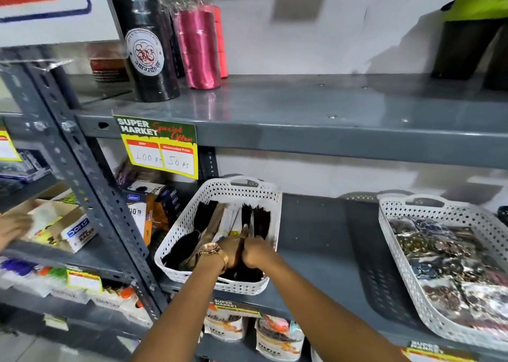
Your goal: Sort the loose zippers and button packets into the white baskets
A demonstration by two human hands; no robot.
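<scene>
Both hands meet inside the near white basket [176,240]: left hand [233,249] and right hand [257,251] touching, each grip closed on black zippers [253,218] fanning out at 12 o'clock. Button packets [450,262] fill the second basket [390,224] at 3 o'clock, same shelf [324,224].

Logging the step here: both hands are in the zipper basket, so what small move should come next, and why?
Probably press the bundle down and let go. The left hand and right hand meet, closed, on dark zippers already inside the left white basket. The right white basket holds the button packets, so nothing needs carrying across.
</scene>
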